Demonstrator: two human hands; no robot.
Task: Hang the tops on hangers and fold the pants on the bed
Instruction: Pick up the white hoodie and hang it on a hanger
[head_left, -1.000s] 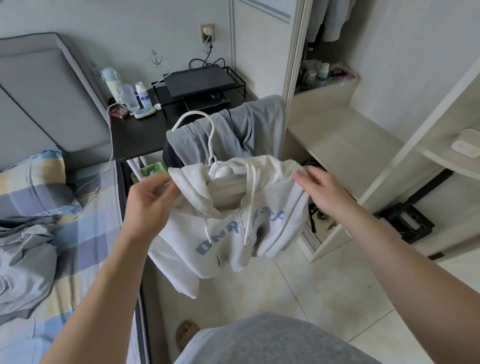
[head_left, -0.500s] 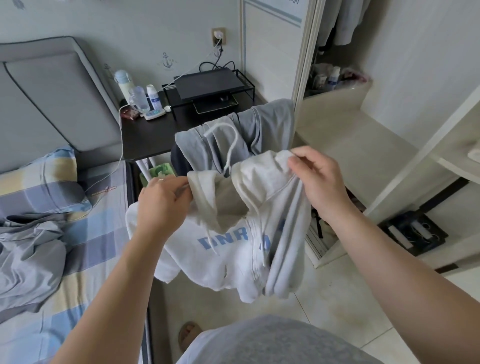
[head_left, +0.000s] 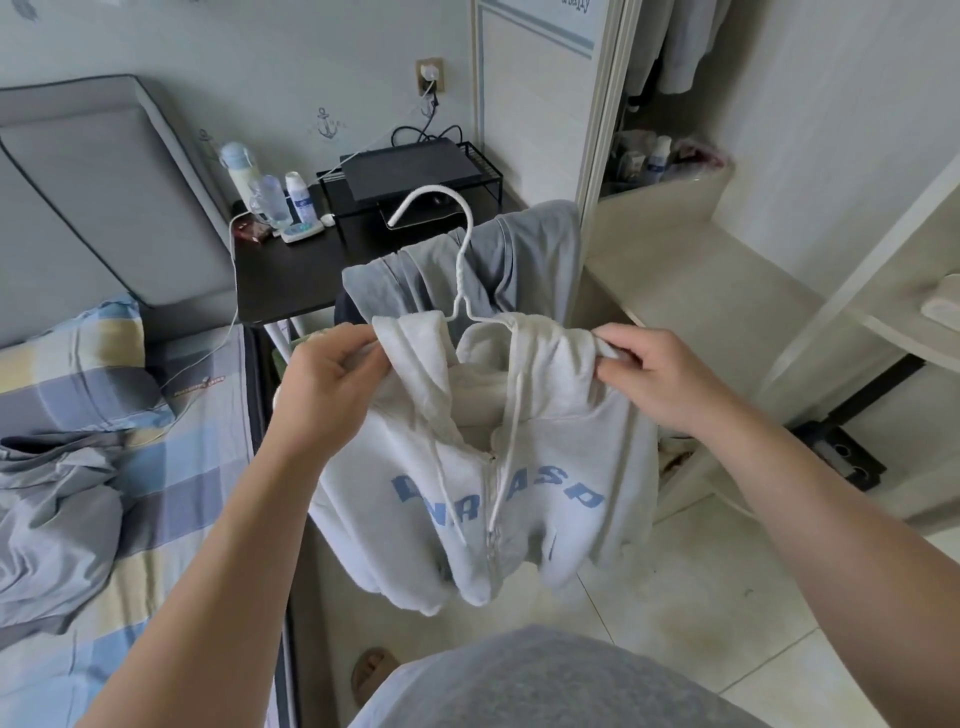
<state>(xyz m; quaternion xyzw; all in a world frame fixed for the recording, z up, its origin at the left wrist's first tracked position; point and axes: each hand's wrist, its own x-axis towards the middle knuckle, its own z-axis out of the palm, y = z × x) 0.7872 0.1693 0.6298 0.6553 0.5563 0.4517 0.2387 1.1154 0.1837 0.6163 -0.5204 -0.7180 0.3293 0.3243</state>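
Floor (head_left: 701, 623) strip between bed (head_left: 171, 519), wardrobe (head_left: 727, 312) | left hand (head_left: 322, 400), right hand (head_left: 660, 384) — fingers (head_left: 358, 349) pinch hoodie (head_left: 545, 441) on hanger (head_left: 460, 260)

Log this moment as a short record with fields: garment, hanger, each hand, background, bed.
garment: white zip hoodie with blue letters, held up in the air over the floor
hanger: white hanger, hook sticking up out of the hoodie's neck
left hand: left hand grips one shoulder of the hoodie
right hand: right hand grips the other shoulder
background: grey garment draped behind the hoodie; open wardrobe to the right
bed: striped bed with crumpled grey clothes
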